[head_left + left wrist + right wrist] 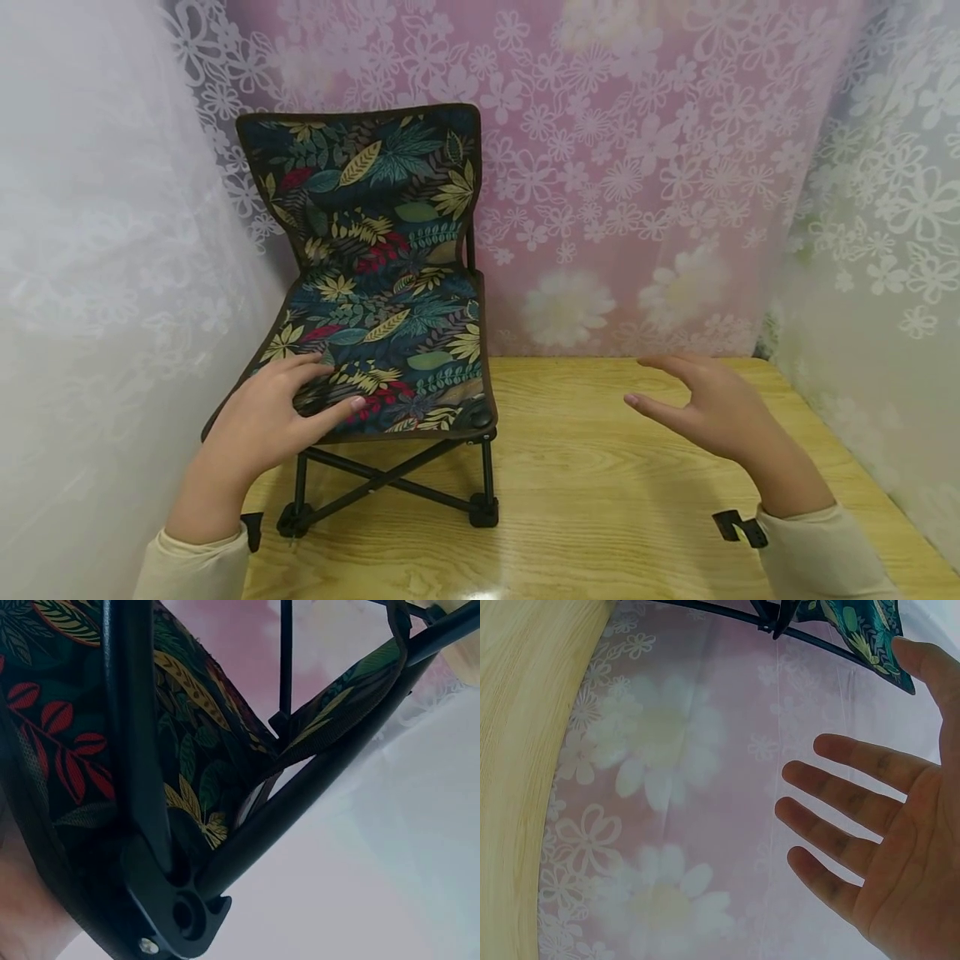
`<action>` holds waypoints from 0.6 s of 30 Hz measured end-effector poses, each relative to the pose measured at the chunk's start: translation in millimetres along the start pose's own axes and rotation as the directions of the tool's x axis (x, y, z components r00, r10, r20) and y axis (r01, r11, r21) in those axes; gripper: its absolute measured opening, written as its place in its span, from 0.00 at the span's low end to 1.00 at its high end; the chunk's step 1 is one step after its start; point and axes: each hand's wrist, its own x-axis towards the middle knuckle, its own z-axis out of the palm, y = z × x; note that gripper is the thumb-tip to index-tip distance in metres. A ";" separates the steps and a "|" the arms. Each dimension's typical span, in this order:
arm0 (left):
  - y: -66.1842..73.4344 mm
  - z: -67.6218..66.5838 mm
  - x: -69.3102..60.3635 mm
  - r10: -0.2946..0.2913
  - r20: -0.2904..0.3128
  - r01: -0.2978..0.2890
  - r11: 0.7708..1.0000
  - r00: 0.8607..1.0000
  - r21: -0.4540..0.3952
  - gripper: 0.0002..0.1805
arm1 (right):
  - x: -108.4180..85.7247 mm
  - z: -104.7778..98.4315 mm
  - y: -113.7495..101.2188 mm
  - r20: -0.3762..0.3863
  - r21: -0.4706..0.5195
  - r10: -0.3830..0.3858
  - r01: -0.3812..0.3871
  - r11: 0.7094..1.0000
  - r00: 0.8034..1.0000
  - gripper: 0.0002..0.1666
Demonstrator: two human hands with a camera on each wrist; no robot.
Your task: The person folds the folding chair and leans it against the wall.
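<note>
A small folding chair [375, 333] with dark leaf-patterned fabric and black metal legs stands unfolded on the left part of the table. My left hand [262, 417] is at the front left of its seat, thumb and fingers apart with nothing between them; whether it touches the fabric I cannot tell. Close up in the left wrist view are a black leg joint [176, 907] and the fabric, which hides most of that hand. Over the table's right side hovers my right hand [720, 408], away from the chair. The right wrist view shows its empty palm [907, 892] and spread fingers.
The wood-grain table [585, 467] extends to the right of the chair. A pink curtain [637, 167] with white flowers hangs behind it, and pale flowered curtains [97, 250] flank both sides. Black straps [738, 529] show at both wrists.
</note>
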 end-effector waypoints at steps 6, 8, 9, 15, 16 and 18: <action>-4.7 -0.6 -1.4 -0.004 -0.008 0.004 1.000 1.000 -0.011 0.49 | 1.6 2.8 -3.1 0.000 0.009 -0.002 0.002 1.000 1.000 0.40; -6.5 -0.6 -1.6 -0.005 -0.012 0.004 1.000 1.000 -0.013 0.49 | 2.9 3.3 -4.6 0.000 0.012 -0.003 0.003 1.000 1.000 0.40; -7.7 -0.4 -1.6 -0.005 -0.016 0.004 1.000 1.000 -0.013 0.49 | 3.6 3.6 -5.7 0.001 0.011 -0.004 0.004 1.000 1.000 0.40; -10.3 -0.1 -3.4 -0.015 -0.020 0.015 1.000 1.000 -0.027 0.49 | 10.4 7.6 -12.2 -0.007 0.017 -0.030 0.030 0.999 1.000 0.39; -10.4 -0.1 -3.9 -0.019 -0.021 0.019 0.999 1.000 -0.031 0.49 | 11.3 8.2 -13.2 -0.008 0.020 -0.035 0.035 0.999 0.999 0.39; -10.7 0.1 -4.6 -0.022 -0.025 0.021 0.999 0.999 -0.036 0.49 | 12.8 9.4 -14.7 -0.009 0.021 -0.046 0.046 0.999 0.999 0.39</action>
